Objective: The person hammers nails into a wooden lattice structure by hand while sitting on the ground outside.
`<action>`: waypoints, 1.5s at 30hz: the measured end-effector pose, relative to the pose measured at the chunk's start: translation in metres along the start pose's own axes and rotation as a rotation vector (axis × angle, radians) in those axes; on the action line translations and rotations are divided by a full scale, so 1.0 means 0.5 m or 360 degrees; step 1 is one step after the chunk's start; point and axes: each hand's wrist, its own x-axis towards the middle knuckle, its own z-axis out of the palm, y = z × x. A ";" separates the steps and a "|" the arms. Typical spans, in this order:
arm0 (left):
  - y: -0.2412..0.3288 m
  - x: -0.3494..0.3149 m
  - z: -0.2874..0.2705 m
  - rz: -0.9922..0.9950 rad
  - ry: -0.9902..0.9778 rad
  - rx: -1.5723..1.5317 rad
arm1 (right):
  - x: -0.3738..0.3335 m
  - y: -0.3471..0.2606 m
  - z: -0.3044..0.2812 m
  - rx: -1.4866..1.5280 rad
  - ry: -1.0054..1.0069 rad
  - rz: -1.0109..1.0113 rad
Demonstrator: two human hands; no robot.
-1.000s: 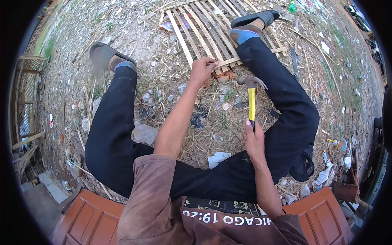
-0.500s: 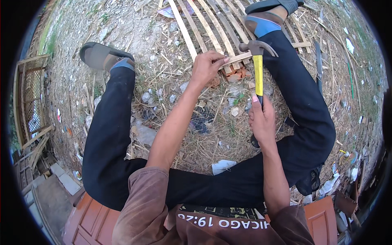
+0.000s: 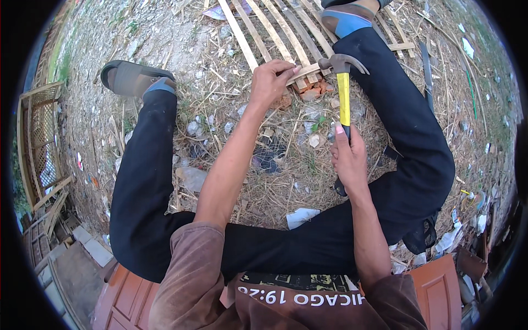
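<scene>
A claw hammer (image 3: 344, 99) with a yellow and black handle is gripped low on its handle by my right hand (image 3: 350, 157). Its metal head lies by the right end of a short wooden slat (image 3: 309, 70), close to or touching it; I cannot tell which. My left hand (image 3: 269, 83) is closed at the left end of that slat, thumb and fingers pinched together. A nail in the pinch cannot be made out. The slat crosses the near ends of several long wooden strips (image 3: 285, 33), which rest on broken red brick (image 3: 313, 92).
My legs in black trousers (image 3: 144, 165) spread around the work. Dry straw, stones and litter cover the ground. A dark flat bar (image 3: 426, 74) lies beyond my right leg. A lattice wooden frame (image 3: 41, 137) stands far left. Reddish-brown panels (image 3: 434, 286) are beneath me.
The view has shifted slightly, moving the slats a little up and left in the picture. Both hands keep their holds, and the hammer head stays by the slat's right end.
</scene>
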 end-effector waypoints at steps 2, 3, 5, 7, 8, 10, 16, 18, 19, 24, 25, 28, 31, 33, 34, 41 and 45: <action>0.002 -0.001 0.003 0.0008 0.0003 0.0046 | -0.005 -0.002 0.000 0.0001 0.0008 0.0023; 0.003 -0.001 0.004 0.0008 0.0009 0.0098 | -0.007 0.000 0.000 -0.0001 0.0012 0.0018; 0.004 -0.002 0.004 0.0020 0.0012 0.0093 | -0.010 0.007 0.000 -0.0002 0.0017 -0.0006; 0.004 -0.002 0.004 0.0030 0.0015 0.0091 | -0.015 0.006 0.000 0.0022 0.0019 -0.0009; 0.004 -0.003 0.004 0.0037 0.0025 0.0075 | -0.017 0.005 0.001 0.0047 0.0021 -0.0007; 0.002 -0.003 0.003 0.0045 0.0038 0.0061 | -0.019 0.003 0.001 0.0047 0.0019 0.0008; 0.001 -0.005 0.007 0.0096 0.0061 0.0071 | -0.017 0.014 -0.002 -0.0019 0.0037 -0.0011; 0.006 -0.007 0.009 0.0093 0.0043 0.0099 | -0.017 0.014 -0.002 -0.0016 0.0042 -0.0021; 0.004 -0.007 0.007 0.0091 0.0042 0.0101 | -0.017 0.013 -0.001 -0.0023 0.0045 -0.0010; -0.007 -0.002 0.007 0.0111 0.0060 0.0073 | -0.016 0.014 0.000 -0.0049 0.0040 0.0003; -0.006 -0.003 0.007 0.0110 0.0059 0.0072 | -0.016 0.014 0.000 -0.0101 0.0044 0.0006; -0.005 -0.005 0.008 0.0096 0.0056 0.0057 | -0.010 0.031 -0.001 -0.0226 0.0064 -0.0078; -0.010 -0.010 0.017 0.0291 0.0107 0.0120 | 0.000 0.033 0.001 -0.0375 0.0077 -0.0253; -0.018 -0.013 0.023 0.0495 0.0247 0.0193 | 0.006 0.013 0.005 -0.0453 0.0072 -0.0341; -0.019 -0.016 0.024 0.0488 0.0249 0.0189 | 0.005 -0.010 0.009 -0.0568 0.0065 -0.0406; -0.023 -0.020 0.030 0.0639 0.0369 0.0258 | 0.023 -0.026 0.034 -0.0989 0.0080 -0.0531; -0.014 -0.019 0.040 0.0644 0.0387 0.0316 | 0.024 -0.018 0.032 -0.1065 0.0126 -0.0576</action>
